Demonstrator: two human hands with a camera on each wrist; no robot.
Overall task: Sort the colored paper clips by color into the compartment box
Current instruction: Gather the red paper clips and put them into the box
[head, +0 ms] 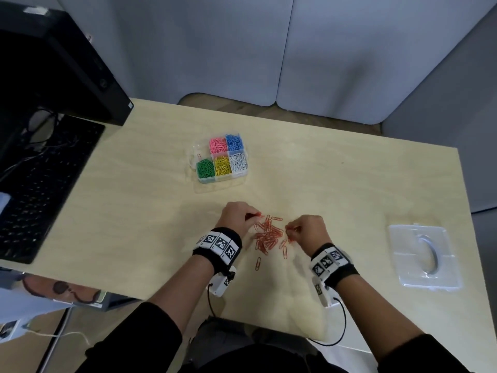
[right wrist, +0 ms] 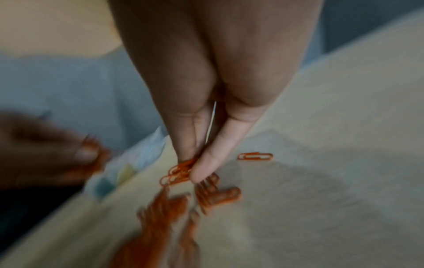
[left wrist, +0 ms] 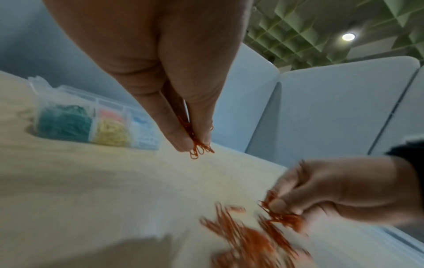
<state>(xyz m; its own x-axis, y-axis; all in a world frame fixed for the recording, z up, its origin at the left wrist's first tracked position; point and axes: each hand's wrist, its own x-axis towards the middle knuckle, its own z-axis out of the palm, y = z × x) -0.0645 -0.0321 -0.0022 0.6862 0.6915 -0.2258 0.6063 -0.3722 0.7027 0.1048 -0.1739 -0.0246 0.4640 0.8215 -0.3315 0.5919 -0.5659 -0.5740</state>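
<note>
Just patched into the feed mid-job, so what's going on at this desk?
A person is sorting paper clips by color. Only orange clips are left loose on the desk. The left hand pinches a few of them, and the right hand pinches a few more at the pile's other side. The box farther back already holds pink, blue, green, yellow and white clips; its far-left compartment holds one clip at most. The lid lies off to the right.

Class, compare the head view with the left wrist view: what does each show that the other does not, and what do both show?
Only the head view shows the clear lid, the keyboard and the white clips' compartment. Only the left wrist view shows the ceiling light. Both show the compartment box, the orange clips on the table, and the left hand and right hand each pinching orange clips.
</note>
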